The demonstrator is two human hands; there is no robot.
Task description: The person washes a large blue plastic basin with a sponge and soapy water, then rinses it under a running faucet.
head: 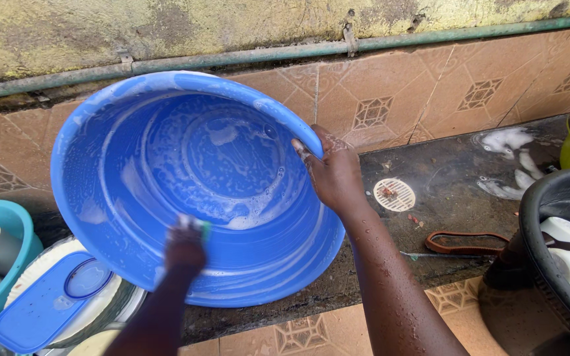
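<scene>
two hands work one soapy blue basin (192, 191), tilted on its side on the dark wet ledge (456, 198). right hand (332, 173) clamps the rim. left hand (185, 245) presses a green sponge (203, 228) against the inner wall.

Soft, even daylight fills the sharp view with no hard shadows, wet gleam shows on the soapy blue basin (232, 178) and right forearm, and the left hand (185, 247) is slightly motion-blurred
</scene>
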